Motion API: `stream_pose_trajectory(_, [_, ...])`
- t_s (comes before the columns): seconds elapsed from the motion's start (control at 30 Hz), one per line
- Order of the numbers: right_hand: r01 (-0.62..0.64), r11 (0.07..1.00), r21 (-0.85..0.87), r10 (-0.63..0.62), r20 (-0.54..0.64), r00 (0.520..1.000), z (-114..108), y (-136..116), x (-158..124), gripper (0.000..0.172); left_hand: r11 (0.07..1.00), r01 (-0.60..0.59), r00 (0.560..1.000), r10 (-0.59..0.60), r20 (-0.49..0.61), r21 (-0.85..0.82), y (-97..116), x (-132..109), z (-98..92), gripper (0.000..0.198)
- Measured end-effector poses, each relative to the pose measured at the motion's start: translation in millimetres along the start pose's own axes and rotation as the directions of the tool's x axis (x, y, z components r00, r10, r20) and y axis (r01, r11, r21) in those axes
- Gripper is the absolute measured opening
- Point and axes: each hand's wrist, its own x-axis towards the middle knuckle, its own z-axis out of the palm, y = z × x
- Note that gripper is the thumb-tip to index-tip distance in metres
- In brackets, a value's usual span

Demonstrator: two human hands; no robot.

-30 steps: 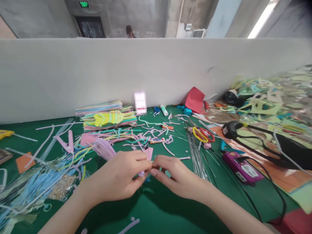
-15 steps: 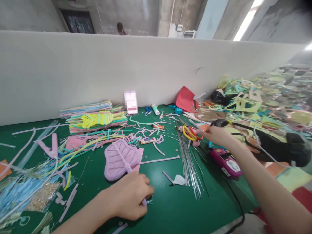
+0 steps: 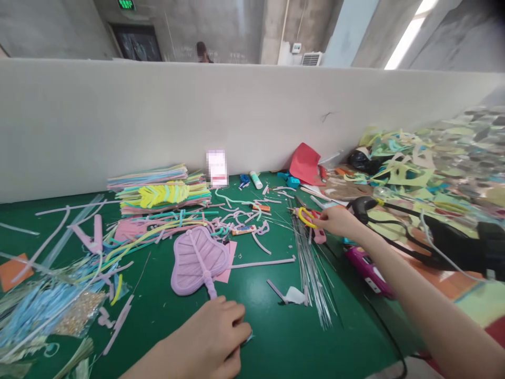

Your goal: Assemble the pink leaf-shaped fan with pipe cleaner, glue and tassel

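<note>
A purple fan (image 3: pixel 200 260) is gripped by the left hand (image 3: pixel 216 332), and scissors (image 3: pixel 302 217) near a blurry-lettered tube (image 3: pixel 243 230) are touched by the right hand (image 3: pixel 334 220), grip unclear.

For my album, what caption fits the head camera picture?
Left hand holding a purple leaf-shaped piece, right hand at the scissors.

- Left hand (image 3: pixel 213 339): near side, closed round the stem of a lilac leaf-shaped fan (image 3: pixel 199 260); the blade overlaps a pink card (image 3: pixel 228 263).
- Right hand (image 3: pixel 337 220): fingers at the yellow-and-red-handled scissors (image 3: pixel 301 215); firmness of grip cannot be confirmed.
- Thin wires (image 3: pixel 315 284): lying right of the fan, beside a pale scrap (image 3: pixel 295 296).
- Far left: pastel strips (image 3: pixel 153 172) in bundles, yellow leaf piece (image 3: pixel 163 194) on top.
- Far right: red sheet (image 3: pixel 305 163) against the pale partition (image 3: pixel 177 116).
- Purple device (image 3: pixel 369 271): right, partly hidden by the forearm.
</note>
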Motion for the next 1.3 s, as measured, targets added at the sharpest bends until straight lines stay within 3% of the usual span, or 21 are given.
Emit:
stream_pose_trajectory(0.13, [0.032,0.997,0.066,-0.030,-0.028,0.999,-0.8,-29.5,-27.1,0.037,1.000,-0.020,0.991,0.020,-0.136,0.002,-2.2,-2.2,8.1,0.009])
stream_pose_trajectory(0.27, [0.084,0.993,0.080,-0.077,-0.089,0.993,22.0,-81.6,-58.2,0.033,0.999,-0.031,0.961,0.025,-0.277,-0.016,-3.1,-4.1,10.6,0.011])
stream_pose_trajectory(0.37, [0.114,0.990,0.085,-0.107,-0.084,0.991,34.1,-101.4,-64.6,0.035,1.000,-0.027,0.943,0.020,-0.331,-0.016,-2.9,-5.0,12.5,0.010])
stream_pose_trajectory(0.47, [0.056,0.995,0.078,-0.050,-0.070,0.996,30.2,-84.6,-56.5,0.045,1.000,-0.024,0.935,0.028,-0.354,0.015,-3.0,-4.9,15.4,0.010])
stream_pose_trajectory(0.53, [-0.085,0.996,0.036,0.089,-0.107,0.990,24.0,-60.6,-46.8,0.052,0.999,-0.027,0.933,0.039,-0.358,0.037,-3.0,-4.0,16.8,0.010])
stream_pose_trajectory(0.6, [-0.190,0.982,0.002,0.189,-0.108,0.976,20.9,-37.8,-36.7,0.049,0.998,-0.031,0.936,0.046,-0.348,0.046,-2.8,-2.9,17.1,0.010])
stream_pose_trajectory(0.7, [-0.177,0.984,0.009,0.177,-0.056,0.983,24.0,-19.1,-27.0,0.042,0.999,-0.018,0.948,0.030,-0.317,0.041,-2.4,-1.9,17.0,0.010])
stream_pose_trajectory(0.83, [-0.181,0.981,0.074,0.188,-0.103,0.977,26.7,-16.9,-30.1,0.035,0.999,-0.013,0.951,0.022,-0.307,0.031,-2.7,-2.4,17.8,0.010])
stream_pose_trajectory(0.93, [-0.244,0.962,0.125,0.266,-0.214,0.940,21.5,-22.9,-42.8,0.038,0.999,-0.013,0.958,0.021,-0.285,0.030,-2.7,-3.0,17.7,0.010])
stream_pose_trajectory(1.03, [-0.220,0.918,0.329,0.309,-0.247,0.918,19.2,-42.9,-61.7,0.044,0.999,-0.011,0.970,0.020,-0.243,0.036,-1.8,-3.4,16.6,0.010])
stream_pose_trajectory(1.07, [-0.145,0.828,0.542,0.293,-0.197,0.936,20.6,-53.9,-69.0,0.045,0.999,-0.011,0.973,0.020,-0.230,0.039,-1.4,-3.7,16.4,0.010])
stream_pose_trajectory(1.13, [-0.028,0.485,0.874,0.133,-0.042,0.990,27.2,-80.4,-83.6,0.046,0.999,-0.005,0.978,0.015,-0.209,0.046,-0.9,-4.7,16.6,0.009])
stream_pose_trajectory(1.2, [-0.029,0.213,0.977,-0.102,0.052,0.993,37.0,-107.9,-96.2,0.042,0.999,0.003,0.981,0.007,-0.193,0.052,-0.9,-6.4,17.6,0.008])
stream_pose_trajectory(1.3, [-0.127,-0.027,0.992,-0.210,0.119,0.971,51.0,-137.7,-107.9,0.042,0.999,0.013,0.984,-0.003,-0.176,0.051,-1.9,-9.4,19.5,0.006])
